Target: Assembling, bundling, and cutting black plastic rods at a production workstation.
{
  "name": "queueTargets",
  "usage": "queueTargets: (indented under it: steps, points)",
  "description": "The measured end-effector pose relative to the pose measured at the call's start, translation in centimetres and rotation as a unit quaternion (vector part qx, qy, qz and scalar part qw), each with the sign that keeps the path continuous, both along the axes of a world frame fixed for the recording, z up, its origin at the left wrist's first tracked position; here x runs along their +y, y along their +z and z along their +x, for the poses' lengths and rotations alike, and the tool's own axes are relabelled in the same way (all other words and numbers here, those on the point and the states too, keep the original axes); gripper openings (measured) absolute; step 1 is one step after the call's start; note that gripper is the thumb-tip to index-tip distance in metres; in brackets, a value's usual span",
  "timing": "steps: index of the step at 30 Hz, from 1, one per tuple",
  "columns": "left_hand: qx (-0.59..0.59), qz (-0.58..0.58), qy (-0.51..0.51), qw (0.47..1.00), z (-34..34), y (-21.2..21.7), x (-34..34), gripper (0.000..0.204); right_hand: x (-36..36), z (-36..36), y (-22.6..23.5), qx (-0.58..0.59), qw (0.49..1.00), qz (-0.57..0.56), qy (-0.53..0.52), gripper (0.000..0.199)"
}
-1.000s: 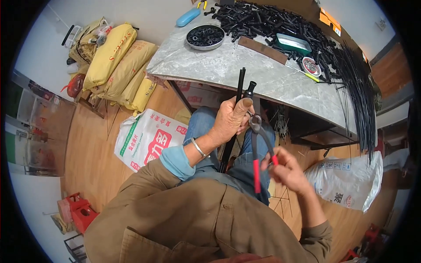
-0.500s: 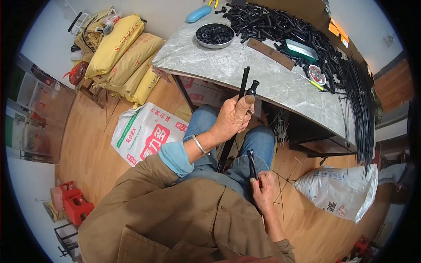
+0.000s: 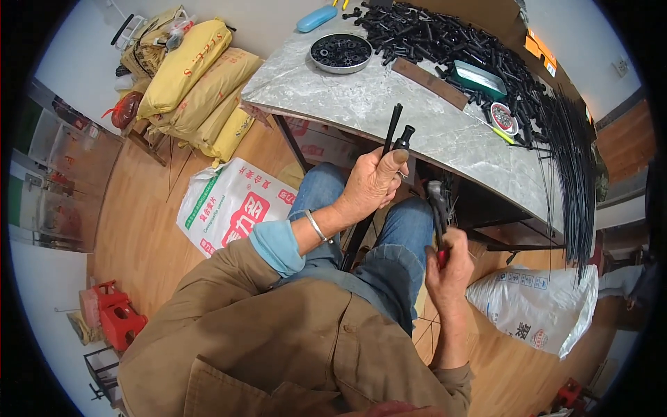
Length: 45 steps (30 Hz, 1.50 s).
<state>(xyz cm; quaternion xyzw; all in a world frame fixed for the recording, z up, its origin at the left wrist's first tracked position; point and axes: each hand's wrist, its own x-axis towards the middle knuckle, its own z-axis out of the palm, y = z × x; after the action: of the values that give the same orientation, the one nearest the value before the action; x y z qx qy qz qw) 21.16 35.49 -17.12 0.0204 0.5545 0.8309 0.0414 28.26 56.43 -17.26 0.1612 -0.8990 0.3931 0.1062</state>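
Note:
My left hand [image 3: 369, 184] is closed in front of the table's near edge, thumb on top. Upright in it are a slim black rod bundle [image 3: 394, 124] and a short black tubular fitting [image 3: 404, 140] with a flared end. Thin metal bits show by the fingertips, too small to name. Over by my right knee, my right hand [image 3: 450, 267] is wrapped round a pair of dark pliers [image 3: 440, 210], with some red on the handle. The pliers' metal head points up toward the table, apart from the left hand. Smear softens the tool's jaws.
The grey marble-patterned table [image 3: 292, 87] carries a heap of black fittings [image 3: 438, 42], a round tin of black rings [image 3: 340, 54], a rusty metal bar [image 3: 429, 83], a green tray [image 3: 479, 78] and long black rods [image 3: 573, 181]. A white sack [image 3: 535, 309] lies at right, yellow sacks [image 3: 187, 76] at left.
My right hand has risen and moved right with the pliers, whose head now stands higher. The left hand stays almost in place, its rods tilted slightly to the right.

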Motion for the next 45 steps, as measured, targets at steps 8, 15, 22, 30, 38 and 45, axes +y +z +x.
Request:
queueTargets:
  steps: [8,15,22,30,38,45]
  points:
    - [0.002,-0.011,-0.003,1.000,0.2,0.4,-0.3,0.054,-0.7,-2.8,2.8,0.147,0.975,0.167,0.008,0.044]
    - [-0.003,0.001,-0.005,1.000,0.1,0.5,-0.5,0.053,-0.5,-2.9,2.4,0.096,0.986,0.121,0.055,0.037]
    - [-0.009,0.012,-0.048,0.999,0.3,0.4,-0.7,0.051,0.9,-2.0,3.3,-0.609,0.680,-0.362,0.188,0.024]
    - [0.005,0.028,-0.038,0.999,0.2,-0.5,-1.1,0.056,0.8,-3.4,6.1,-0.150,0.969,0.103,0.165,0.040]
    - [0.013,0.006,-0.059,0.998,2.2,1.3,-0.8,0.051,1.1,-0.3,2.5,-0.624,0.612,-0.417,0.249,0.015]
    - [0.014,0.024,-0.033,0.999,1.5,0.8,-1.1,0.050,-0.1,-2.1,5.7,-0.018,0.988,0.040,0.146,0.024]
